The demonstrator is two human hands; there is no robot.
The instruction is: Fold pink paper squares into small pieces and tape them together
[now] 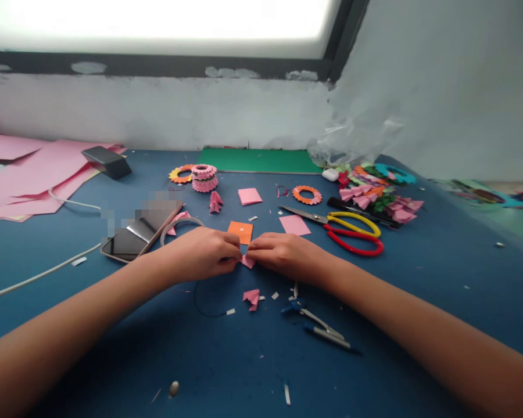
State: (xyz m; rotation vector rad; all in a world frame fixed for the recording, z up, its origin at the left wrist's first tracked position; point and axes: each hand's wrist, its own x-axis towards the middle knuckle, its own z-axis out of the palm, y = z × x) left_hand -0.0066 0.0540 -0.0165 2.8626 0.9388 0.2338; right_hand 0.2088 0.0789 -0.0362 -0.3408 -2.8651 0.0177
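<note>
Between my two hands is a small piece of pink paper [247, 262], mostly covered by the fingers. My left hand [207, 253] pinches its left side, and my right hand [283, 255] pinches the right side. Just beyond them lies an orange paper square [240, 231]. A folded pink paper piece [252, 299] rests on the table in front of my hands. Farther back are a stack of pink paper squares [249, 196] and another pink square [295, 224]. One more folded pink piece [215, 202] stands near the pink scalloped paper rings [204, 177].
Scissors [331, 223] with red and yellow handles lie right of my hands, a drawing compass [320, 328] nearer me. A phone [142, 232] and white cable [43, 276] are at left. Folded paper pieces [375, 191] pile up at back right; pink sheets [39, 168] lie back left.
</note>
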